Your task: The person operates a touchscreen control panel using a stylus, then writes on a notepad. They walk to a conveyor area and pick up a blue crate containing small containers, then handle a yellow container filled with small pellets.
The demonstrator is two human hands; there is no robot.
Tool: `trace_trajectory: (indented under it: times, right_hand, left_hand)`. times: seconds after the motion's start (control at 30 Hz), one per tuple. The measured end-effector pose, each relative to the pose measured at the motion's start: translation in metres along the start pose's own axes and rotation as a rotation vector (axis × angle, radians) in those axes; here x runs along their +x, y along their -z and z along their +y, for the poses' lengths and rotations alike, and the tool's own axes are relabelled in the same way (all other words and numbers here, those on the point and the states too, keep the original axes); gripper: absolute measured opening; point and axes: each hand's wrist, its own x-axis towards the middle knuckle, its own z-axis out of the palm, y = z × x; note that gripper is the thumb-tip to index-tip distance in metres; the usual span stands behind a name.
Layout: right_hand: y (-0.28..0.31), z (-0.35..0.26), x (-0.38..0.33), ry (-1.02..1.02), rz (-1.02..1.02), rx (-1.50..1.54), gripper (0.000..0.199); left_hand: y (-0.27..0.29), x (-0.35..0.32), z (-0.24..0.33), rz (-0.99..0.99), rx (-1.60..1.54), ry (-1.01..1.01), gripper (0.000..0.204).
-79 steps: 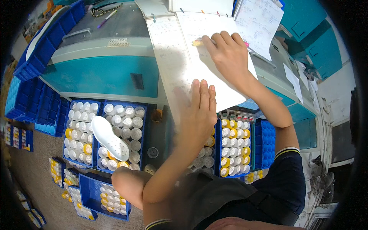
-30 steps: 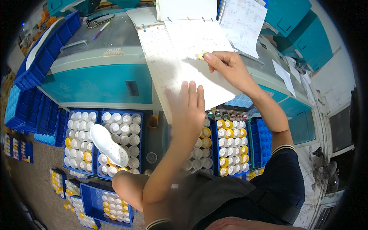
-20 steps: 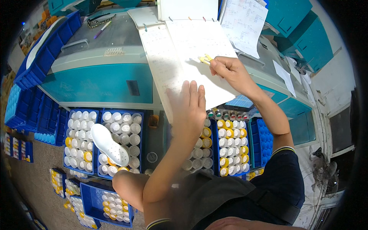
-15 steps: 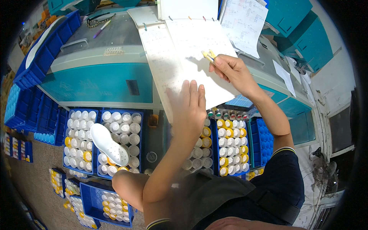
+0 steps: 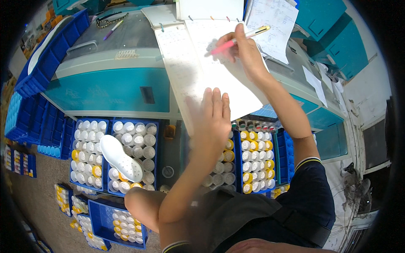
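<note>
An open notebook [image 5: 236, 90] with handwriting on its pages lies tilted on the cabinet top, its lower part hanging over the front edge. My left hand [image 5: 216, 116] rests flat on the page, fingers stretched out. Above it, my right hand [image 5: 247, 52] grips a pen [image 5: 222, 47] with a pink front part and a pale, yellow-tipped rear. The pen points down and left, near the upper middle of the page; motion blur hides whether its tip touches the paper.
Below the cabinet stand blue trays [image 5: 106, 190] of white and yellow cups filled with white granules. A white sole-shaped piece [image 5: 120, 158] lies across two trays. A purple-and-white pen [image 5: 113, 30] is on the cabinet top; written sheets [image 5: 272, 33] lie beyond the notebook.
My right hand has moved up and turned, so the pen's pink end now faces the page. Before, its yellow end pointed left. My left hand has stayed flat on the page.
</note>
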Motion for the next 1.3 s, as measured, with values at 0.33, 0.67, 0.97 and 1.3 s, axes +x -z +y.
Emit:
trace_trajectory:
  times: [0.33,0.67,0.97,1.3]
  right_hand:
    - [-0.028,0.049,0.031,0.156,0.189,-0.067,0.024]
    - [-0.029,0.058,0.033,0.233,0.196,-0.126,0.027]
    - [-0.028,0.057,0.032,0.24,0.197,-0.202,0.027]
    - [-0.029,0.059,0.033,0.249,0.205,-0.135,0.026]
  left_hand:
    - [0.006,0.002,0.001,-0.09,0.044,-0.014,0.055]
    - [0.01,0.004,0.003,-0.134,0.129,-0.036,0.053]
    - [0.006,0.002,0.003,-0.111,0.183,-0.049,0.051]
    - [0.007,0.003,0.004,-0.116,0.142,-0.028,0.052]
